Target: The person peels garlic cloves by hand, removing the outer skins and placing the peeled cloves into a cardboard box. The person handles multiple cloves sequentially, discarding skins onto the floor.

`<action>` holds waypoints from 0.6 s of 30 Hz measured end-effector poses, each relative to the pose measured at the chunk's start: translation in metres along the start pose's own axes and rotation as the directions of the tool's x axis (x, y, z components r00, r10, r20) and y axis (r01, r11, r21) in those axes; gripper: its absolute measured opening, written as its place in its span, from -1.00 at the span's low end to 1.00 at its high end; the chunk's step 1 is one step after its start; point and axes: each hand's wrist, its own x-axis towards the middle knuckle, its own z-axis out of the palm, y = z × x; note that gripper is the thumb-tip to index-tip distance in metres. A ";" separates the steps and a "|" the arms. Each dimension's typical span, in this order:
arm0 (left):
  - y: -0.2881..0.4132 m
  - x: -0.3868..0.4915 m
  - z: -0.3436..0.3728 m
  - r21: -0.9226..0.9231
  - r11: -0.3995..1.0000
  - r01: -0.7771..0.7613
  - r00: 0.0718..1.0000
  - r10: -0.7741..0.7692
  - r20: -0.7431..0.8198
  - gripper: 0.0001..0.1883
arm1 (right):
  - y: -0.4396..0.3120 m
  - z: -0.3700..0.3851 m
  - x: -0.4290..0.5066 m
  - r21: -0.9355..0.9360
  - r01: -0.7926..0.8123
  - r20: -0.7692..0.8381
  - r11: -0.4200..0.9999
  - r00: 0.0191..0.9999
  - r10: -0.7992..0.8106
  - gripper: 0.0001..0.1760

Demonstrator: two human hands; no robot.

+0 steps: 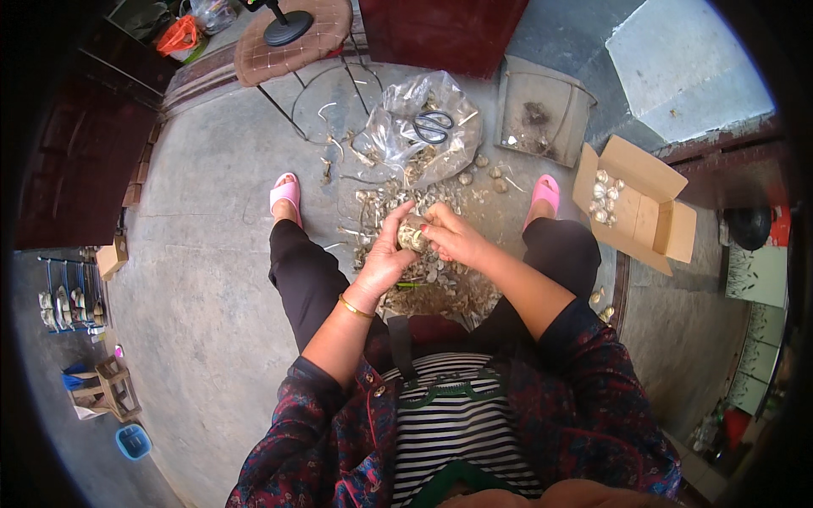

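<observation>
A garlic bulb (411, 236) is held between my hands above a heap of dry garlic skins (438, 289). My left hand (389, 251) is wrapped around the bulb from the left. My right hand (450, 236) has its fingertips pinched at the bulb's right side; what lies between them is too small to tell. Beyond my hands, a clear plastic bag (460, 152) with garlic in it rests on the floor, and black-handled scissors (433, 127) lie on it. Several garlic bulbs (465, 178) lie beside the bag. At the right, a cardboard box (641, 184) holds several whitish bulbs (600, 190).
A dustpan (546, 114) with dirt in it stands beyond the bag, at the right. A stool with a brown padded seat (295, 54) is at the upper left. My feet in pink slippers (286, 193) flank the skins. A blue basin (133, 442) sits far left.
</observation>
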 end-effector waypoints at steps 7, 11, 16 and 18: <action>-0.011 -0.003 0.003 0.083 0.995 0.053 0.998 -0.050 -0.033 -0.27 | -0.008 0.001 -0.004 -0.023 -0.092 0.032 0.996 0.995 0.092 -0.64; -0.013 -0.001 -0.004 0.556 0.826 -0.094 0.994 0.106 0.010 -0.32 | -0.011 0.001 -0.005 -0.427 0.051 0.062 0.903 0.998 -0.028 -0.61; -0.009 -0.005 -0.006 0.650 0.753 -0.102 0.995 0.082 0.062 -0.35 | -0.009 0.001 -0.010 -0.580 0.128 0.135 0.804 0.989 -0.060 -0.63; -0.008 -0.006 -0.004 0.625 0.776 -0.078 0.997 0.058 0.052 -0.35 | -0.008 0.001 -0.012 -0.563 0.155 0.141 0.812 0.986 -0.091 -0.64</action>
